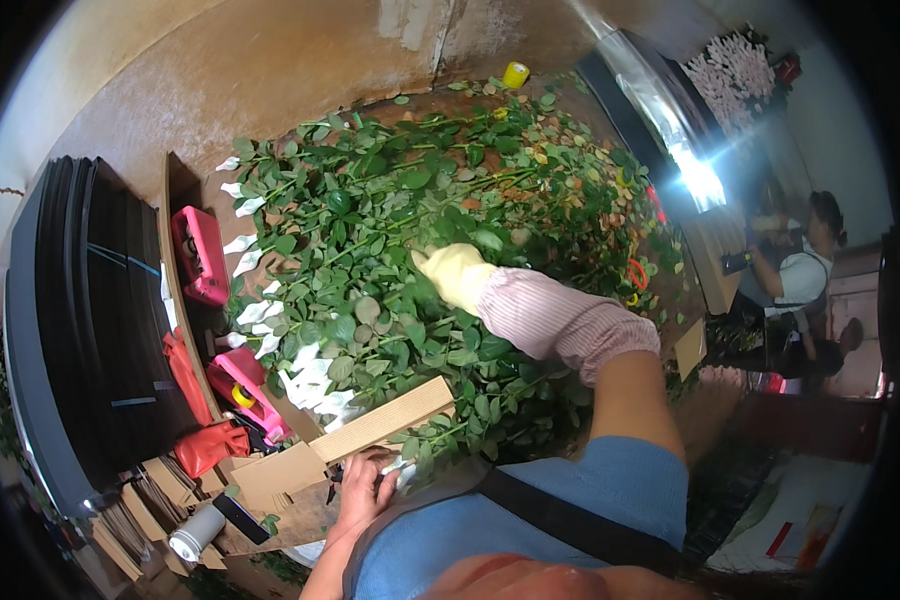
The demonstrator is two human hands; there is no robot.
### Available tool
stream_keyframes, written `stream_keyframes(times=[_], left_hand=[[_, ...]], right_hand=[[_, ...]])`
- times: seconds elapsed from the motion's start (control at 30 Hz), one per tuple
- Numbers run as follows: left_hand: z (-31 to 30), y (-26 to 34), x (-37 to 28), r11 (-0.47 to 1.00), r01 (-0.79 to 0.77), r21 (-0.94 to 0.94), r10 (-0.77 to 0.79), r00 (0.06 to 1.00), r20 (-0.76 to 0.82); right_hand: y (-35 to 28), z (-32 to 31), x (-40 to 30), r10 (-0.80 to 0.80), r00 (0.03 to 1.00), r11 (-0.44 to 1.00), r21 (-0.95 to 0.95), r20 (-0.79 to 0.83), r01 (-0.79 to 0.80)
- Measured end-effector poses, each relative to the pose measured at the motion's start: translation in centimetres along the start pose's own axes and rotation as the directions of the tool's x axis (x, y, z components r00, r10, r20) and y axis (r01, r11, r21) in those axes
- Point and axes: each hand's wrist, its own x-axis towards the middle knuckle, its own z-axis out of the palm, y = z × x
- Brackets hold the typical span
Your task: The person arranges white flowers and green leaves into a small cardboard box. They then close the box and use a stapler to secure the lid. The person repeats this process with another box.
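Leafy green rose stems (390, 195) lie heaped before me, many with their heads under white sleeves (311, 382) at the left. My right hand (454, 274), in a pale yellow glove with a striped cuff, reaches over the middle of the heap; its fingertips are among the leaves and a grip cannot be made out. My bare left hand (367, 480) is near my body, its fingers around a white-sleeved flower head (401, 472) whose leafy stem runs to the right. A ridged cardboard strip (382, 420) lies just above this hand.
Two pink tape dispensers (201, 255) stand at the left by a wooden divider (172, 300), with stacked black sheets (97, 300) beyond. Red gloves (210, 448), cardboard pieces (279, 474) and a grey cylinder (197, 531) are lower left. Yellow tape (516, 74) is at the back. Another person (799, 266) is at the right.
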Motion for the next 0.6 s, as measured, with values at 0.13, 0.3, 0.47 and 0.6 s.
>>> stream_keyframes(times=[0.13, 0.3, 0.47, 0.6], left_hand=[[-0.1, -0.2, -0.1, 1.0, -0.004, -0.016, 0.004, 1.0, 0.0], [0.2, -0.8, -0.6, 0.999, 0.034, -0.023, -0.034, 0.999, -0.005], [-0.2, -0.3, -0.1, 0.999, 0.022, -0.024, -0.021, 0.999, 0.025], [0.4, -0.5, -0.5, 1.0, 0.031, -0.005, -0.031, 0.999, -0.015]], right_hand=[[0.9, -2.0, -2.4, -0.081, 0.997, 0.996, 0.049, 0.006, 0.081], [1.7, -10.3, 0.4, -0.012, 1.0, 0.929, 0.369, 0.006, 0.009], [2.3, -3.4, 9.0, 0.021, 0.972, 0.997, -0.072, -0.235, -0.039], [-2.3, -5.9, 5.4, 0.029, 0.998, 0.996, -0.087, -0.064, -0.034]])
